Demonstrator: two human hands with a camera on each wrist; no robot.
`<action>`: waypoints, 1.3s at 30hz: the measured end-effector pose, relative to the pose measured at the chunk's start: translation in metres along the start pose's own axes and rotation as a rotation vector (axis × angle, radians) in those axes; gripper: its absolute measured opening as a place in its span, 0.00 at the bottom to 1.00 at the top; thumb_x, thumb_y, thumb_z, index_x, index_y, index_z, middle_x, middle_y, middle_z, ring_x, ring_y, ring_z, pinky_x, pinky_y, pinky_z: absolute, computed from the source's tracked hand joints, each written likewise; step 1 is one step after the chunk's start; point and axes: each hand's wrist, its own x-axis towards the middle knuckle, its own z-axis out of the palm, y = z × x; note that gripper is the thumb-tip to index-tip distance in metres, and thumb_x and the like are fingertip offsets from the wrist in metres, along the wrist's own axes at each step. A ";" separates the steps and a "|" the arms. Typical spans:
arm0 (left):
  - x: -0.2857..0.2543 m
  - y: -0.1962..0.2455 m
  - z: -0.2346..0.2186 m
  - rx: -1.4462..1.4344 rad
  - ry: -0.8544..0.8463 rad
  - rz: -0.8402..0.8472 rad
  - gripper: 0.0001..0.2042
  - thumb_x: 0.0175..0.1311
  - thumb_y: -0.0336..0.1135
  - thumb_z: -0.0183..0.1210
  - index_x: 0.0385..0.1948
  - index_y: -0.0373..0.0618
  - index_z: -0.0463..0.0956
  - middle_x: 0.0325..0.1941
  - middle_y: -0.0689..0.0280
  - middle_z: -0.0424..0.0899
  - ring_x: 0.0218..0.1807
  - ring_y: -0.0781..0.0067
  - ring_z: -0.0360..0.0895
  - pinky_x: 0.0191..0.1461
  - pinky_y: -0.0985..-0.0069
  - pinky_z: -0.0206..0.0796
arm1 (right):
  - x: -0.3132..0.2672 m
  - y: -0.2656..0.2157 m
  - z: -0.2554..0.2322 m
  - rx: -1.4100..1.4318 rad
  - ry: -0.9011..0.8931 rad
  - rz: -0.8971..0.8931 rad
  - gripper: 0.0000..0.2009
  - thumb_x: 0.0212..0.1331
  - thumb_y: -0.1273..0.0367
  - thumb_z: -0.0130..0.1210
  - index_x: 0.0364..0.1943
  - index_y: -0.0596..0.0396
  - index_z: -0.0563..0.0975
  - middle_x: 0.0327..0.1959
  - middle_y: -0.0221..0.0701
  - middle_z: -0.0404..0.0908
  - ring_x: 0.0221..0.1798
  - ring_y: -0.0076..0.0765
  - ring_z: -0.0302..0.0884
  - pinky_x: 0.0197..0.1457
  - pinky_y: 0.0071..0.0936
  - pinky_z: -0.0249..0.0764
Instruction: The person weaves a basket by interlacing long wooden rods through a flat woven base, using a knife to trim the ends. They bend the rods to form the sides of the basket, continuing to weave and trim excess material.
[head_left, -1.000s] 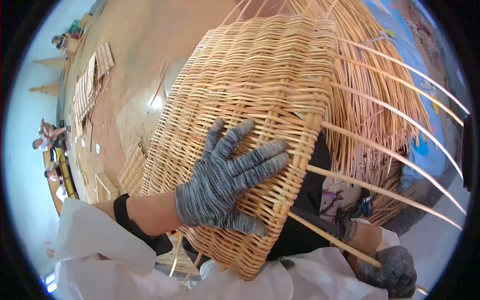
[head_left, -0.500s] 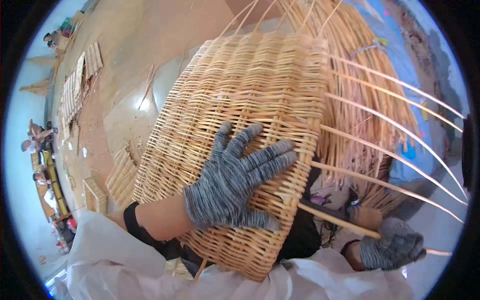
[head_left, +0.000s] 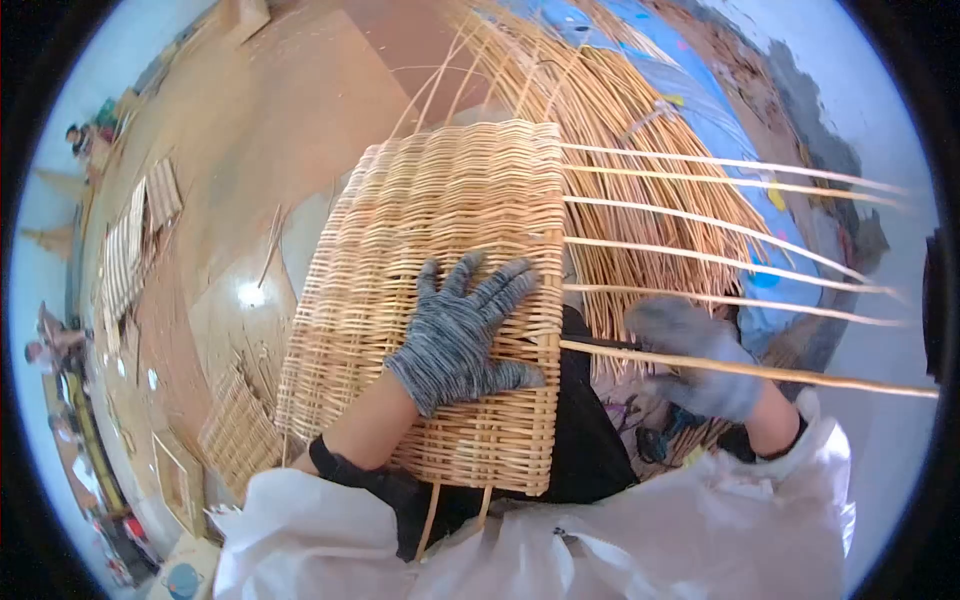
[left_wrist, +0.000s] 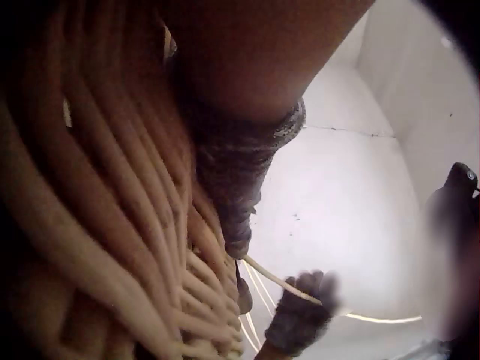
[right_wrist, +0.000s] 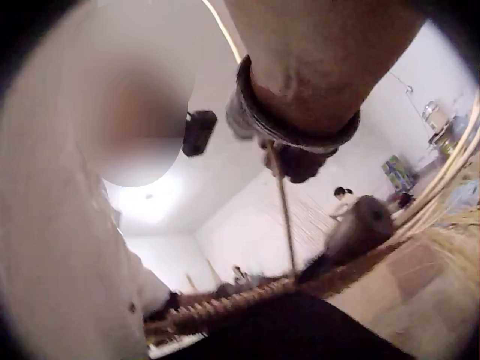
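A tightly woven wicker panel lies over the lap, bare rods sticking out along its right edge. My left hand, in a grey striped glove, rests flat on its lower right part, fingers spread. Just off that edge is my gloved right hand, blurred, fingers and thumb apart at the lowest rod. This rod passes over the hand in the head view and overlaps the glove in the left wrist view. Below the right hand, the right wrist view shows a tool with a brown handle and dark shaft.
Beyond the panel a large heap of loose rods lies on blue sheeting. Other woven panels and a wooden frame are on the floor at left. People sit along the left wall.
My right hand has let go of the rod farther out and moved up and left toward the panel's edge. The panel has straightened in view, my left hand staying on it.
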 end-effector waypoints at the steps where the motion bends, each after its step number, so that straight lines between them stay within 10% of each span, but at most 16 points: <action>1: 0.002 0.001 -0.002 -0.010 0.002 0.001 0.50 0.38 0.77 0.52 0.65 0.57 0.56 0.70 0.69 0.56 0.70 0.48 0.48 0.68 0.40 0.26 | -0.003 0.003 0.010 -0.073 -0.117 0.074 0.15 0.46 0.59 0.60 0.32 0.57 0.77 0.27 0.37 0.78 0.33 0.43 0.77 0.40 0.33 0.74; 3: 0.003 0.004 -0.003 -0.029 0.003 -0.011 0.51 0.35 0.77 0.54 0.65 0.57 0.56 0.70 0.69 0.56 0.70 0.49 0.48 0.68 0.39 0.27 | -0.010 0.015 0.039 -0.201 -0.360 0.216 0.14 0.46 0.59 0.61 0.28 0.56 0.77 0.23 0.37 0.77 0.27 0.40 0.76 0.36 0.34 0.74; 7: 0.001 0.011 -0.013 -0.006 -0.016 0.006 0.54 0.30 0.79 0.54 0.65 0.57 0.56 0.70 0.68 0.56 0.70 0.48 0.49 0.68 0.39 0.27 | -0.100 0.068 0.130 0.693 -0.535 0.878 0.12 0.51 0.60 0.59 0.27 0.55 0.76 0.18 0.32 0.72 0.21 0.30 0.69 0.28 0.32 0.69; 11: -0.002 0.007 -0.015 -0.052 0.027 0.018 0.55 0.29 0.78 0.56 0.65 0.57 0.56 0.69 0.68 0.57 0.70 0.48 0.49 0.68 0.38 0.28 | -0.058 0.047 0.034 0.355 -0.759 0.461 0.16 0.47 0.63 0.66 0.37 0.57 0.79 0.24 0.28 0.77 0.24 0.24 0.70 0.27 0.25 0.68; 12: -0.002 0.004 -0.015 -0.047 0.031 -0.002 0.55 0.28 0.77 0.57 0.65 0.56 0.56 0.69 0.66 0.57 0.70 0.48 0.49 0.68 0.39 0.29 | -0.132 0.075 0.037 -0.099 -0.624 0.186 0.17 0.46 0.62 0.66 0.38 0.56 0.79 0.25 0.28 0.79 0.24 0.26 0.72 0.28 0.25 0.69; 14: 0.005 -0.004 -0.009 -0.037 0.048 -0.050 0.56 0.28 0.76 0.59 0.65 0.55 0.56 0.69 0.64 0.57 0.70 0.47 0.49 0.68 0.40 0.29 | -0.151 0.073 0.010 -0.152 -0.594 0.281 0.20 0.47 0.56 0.63 0.39 0.57 0.79 0.26 0.33 0.80 0.27 0.34 0.75 0.35 0.31 0.72; 15: 0.011 -0.007 -0.007 -0.036 0.065 -0.045 0.56 0.28 0.76 0.60 0.65 0.54 0.56 0.69 0.62 0.56 0.70 0.47 0.49 0.69 0.41 0.30 | -0.127 0.051 -0.019 0.258 -0.707 0.646 0.25 0.48 0.50 0.59 0.39 0.58 0.78 0.26 0.37 0.80 0.30 0.40 0.77 0.42 0.35 0.75; 17: 0.020 -0.012 -0.007 -0.033 0.082 -0.017 0.57 0.28 0.75 0.61 0.65 0.51 0.56 0.69 0.59 0.56 0.70 0.46 0.48 0.69 0.43 0.31 | -0.126 0.036 -0.007 0.420 -0.301 0.509 0.26 0.52 0.48 0.56 0.41 0.59 0.77 0.21 0.35 0.77 0.28 0.38 0.76 0.38 0.36 0.74; 22: 0.016 -0.020 -0.007 0.083 0.232 0.124 0.58 0.30 0.73 0.62 0.65 0.44 0.53 0.69 0.56 0.55 0.72 0.52 0.46 0.72 0.55 0.30 | -0.042 -0.010 0.014 0.962 0.282 0.966 0.18 0.59 0.55 0.54 0.34 0.60 0.74 0.20 0.29 0.75 0.26 0.28 0.73 0.31 0.28 0.70; 26: -0.016 -0.015 -0.002 -0.069 -0.093 0.219 0.58 0.29 0.74 0.61 0.64 0.42 0.55 0.68 0.55 0.57 0.71 0.54 0.48 0.72 0.57 0.31 | -0.078 0.008 0.006 0.477 -0.264 0.421 0.18 0.55 0.58 0.56 0.44 0.54 0.75 0.32 0.34 0.78 0.35 0.41 0.76 0.40 0.32 0.73; 30: -0.015 -0.014 -0.004 -0.182 -0.051 0.196 0.59 0.26 0.76 0.59 0.63 0.41 0.58 0.67 0.55 0.60 0.71 0.54 0.51 0.72 0.57 0.31 | -0.100 0.002 0.044 1.084 -0.294 0.586 0.23 0.55 0.64 0.58 0.56 0.53 0.70 0.37 0.33 0.78 0.39 0.31 0.76 0.45 0.27 0.73; 39: -0.007 -0.012 -0.003 -0.127 -0.058 0.094 0.60 0.22 0.79 0.58 0.62 0.43 0.59 0.65 0.54 0.61 0.70 0.47 0.49 0.71 0.51 0.27 | -0.070 -0.008 0.042 1.032 -0.195 0.677 0.25 0.51 0.63 0.64 0.55 0.51 0.73 0.34 0.30 0.80 0.33 0.24 0.75 0.39 0.23 0.71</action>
